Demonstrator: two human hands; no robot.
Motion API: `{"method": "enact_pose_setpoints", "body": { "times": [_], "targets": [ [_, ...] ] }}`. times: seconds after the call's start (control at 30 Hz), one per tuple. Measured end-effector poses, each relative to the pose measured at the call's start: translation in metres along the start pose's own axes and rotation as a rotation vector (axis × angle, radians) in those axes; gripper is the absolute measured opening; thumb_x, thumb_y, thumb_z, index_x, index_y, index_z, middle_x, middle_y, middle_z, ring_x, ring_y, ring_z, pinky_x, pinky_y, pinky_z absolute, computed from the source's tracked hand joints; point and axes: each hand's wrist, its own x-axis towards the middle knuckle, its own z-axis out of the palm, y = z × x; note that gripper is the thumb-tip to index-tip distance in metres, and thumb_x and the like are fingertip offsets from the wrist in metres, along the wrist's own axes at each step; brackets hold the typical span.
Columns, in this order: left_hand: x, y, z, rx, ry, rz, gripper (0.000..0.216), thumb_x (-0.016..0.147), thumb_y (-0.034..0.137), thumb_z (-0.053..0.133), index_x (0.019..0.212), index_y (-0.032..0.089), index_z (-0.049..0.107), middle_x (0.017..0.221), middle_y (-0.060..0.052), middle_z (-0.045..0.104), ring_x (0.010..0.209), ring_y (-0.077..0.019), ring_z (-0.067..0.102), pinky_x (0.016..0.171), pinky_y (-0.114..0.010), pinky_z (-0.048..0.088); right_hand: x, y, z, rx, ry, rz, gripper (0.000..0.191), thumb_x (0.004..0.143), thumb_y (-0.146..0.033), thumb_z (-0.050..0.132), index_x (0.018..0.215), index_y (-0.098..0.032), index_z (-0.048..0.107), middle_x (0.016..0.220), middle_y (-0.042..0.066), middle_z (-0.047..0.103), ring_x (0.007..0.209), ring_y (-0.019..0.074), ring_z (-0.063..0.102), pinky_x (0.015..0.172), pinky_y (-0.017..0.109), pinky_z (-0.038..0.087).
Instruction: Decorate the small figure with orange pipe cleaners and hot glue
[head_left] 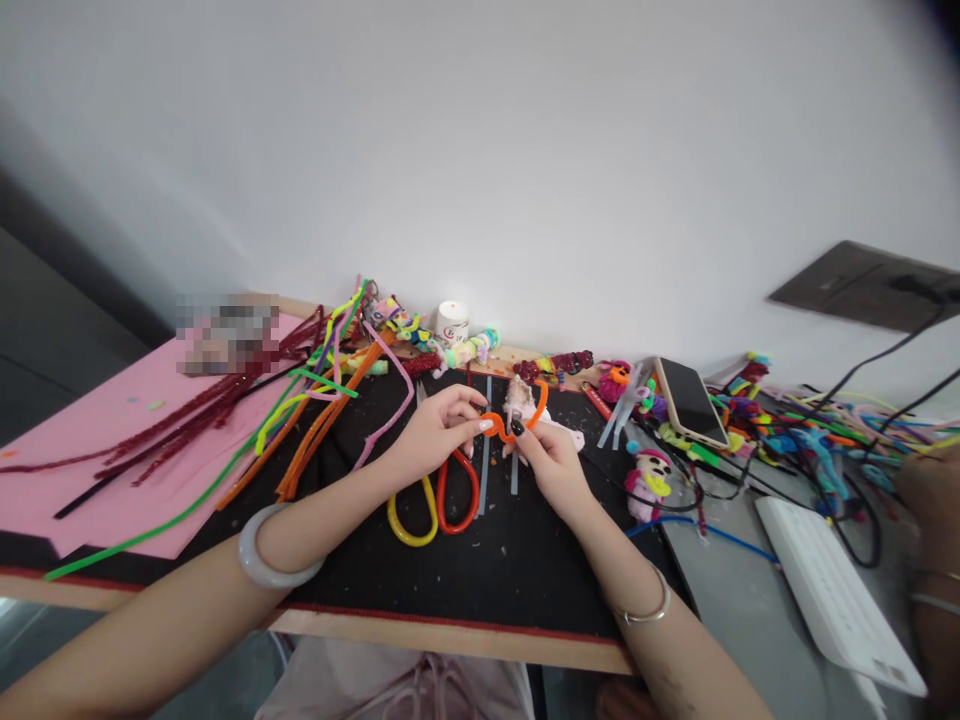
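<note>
My left hand (pixel 437 432) and my right hand (pixel 551 462) meet over the black mat (pixel 495 570). Both pinch a bent orange pipe cleaner (pixel 501 424), which curls between the fingertips. A small pale fuzzy piece (pixel 519 396) sits just behind it, close to my right fingers. Scissors with one yellow and one red handle loop (pixel 435 500) lie on the mat just below my left hand. A pale bangle is on my left wrist, a thin bracelet on my right.
Loose pipe cleaners (pixel 300 420) in several colours spread over a pink sheet (pixel 97 440) at left. A phone (pixel 688 400), small fuzzy figures (pixel 649 480), tangled cables and a white power strip (pixel 832 590) lie at right. Another person's arm (pixel 934 560) shows at the right edge.
</note>
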Motion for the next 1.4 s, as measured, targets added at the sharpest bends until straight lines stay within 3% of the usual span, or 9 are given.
{"method": "enact_pose_setpoints", "body": {
  "times": [0.2, 0.6, 0.8, 1.4],
  "targets": [
    [-0.0008, -0.0005, 0.0001, -0.027, -0.017, -0.008, 0.023, 0.075, 0.023, 0.062, 0.092, 0.016, 0.049, 0.061, 0.006, 0.054, 0.048, -0.0066, 0.052, 0.051, -0.020, 0.044, 0.0004, 0.0017, 0.0029, -0.055, 0.005, 0.032, 0.027, 0.078, -0.020, 0.046, 0.052, -0.017, 0.050, 0.048, -0.003, 0.043, 0.047, 0.0097, 0.039, 0.046, 0.022, 0.030],
    [-0.0012, 0.0039, 0.0021, -0.102, 0.022, -0.039, 0.025, 0.072, 0.026, 0.065, 0.088, 0.015, 0.050, 0.057, 0.006, 0.055, 0.047, -0.0075, 0.053, 0.051, -0.020, 0.046, -0.0010, 0.0000, 0.0054, -0.138, -0.075, -0.120, 0.022, 0.086, -0.019, 0.043, 0.066, -0.017, 0.054, 0.060, -0.001, 0.052, 0.058, 0.0128, 0.047, 0.057, 0.024, 0.037],
    [-0.0017, 0.0005, 0.0021, -0.136, 0.030, -0.071, 0.027, 0.072, 0.026, 0.066, 0.092, 0.015, 0.052, 0.062, 0.003, 0.062, 0.056, -0.0106, 0.061, 0.061, -0.023, 0.049, -0.0007, -0.0024, 0.0060, -0.166, -0.095, -0.129, 0.021, 0.086, -0.019, 0.043, 0.069, -0.017, 0.056, 0.065, 0.002, 0.057, 0.062, 0.0148, 0.052, 0.060, 0.026, 0.039],
    [-0.0030, 0.0061, 0.0042, -0.067, 0.051, -0.059, 0.026, 0.070, 0.026, 0.066, 0.089, 0.015, 0.052, 0.057, 0.005, 0.059, 0.048, -0.0095, 0.056, 0.053, -0.022, 0.047, -0.0014, -0.0009, 0.0072, -0.137, -0.069, -0.146, 0.019, 0.086, -0.023, 0.046, 0.074, -0.017, 0.060, 0.064, 0.002, 0.059, 0.060, 0.0150, 0.051, 0.059, 0.026, 0.040]
  ]
}}
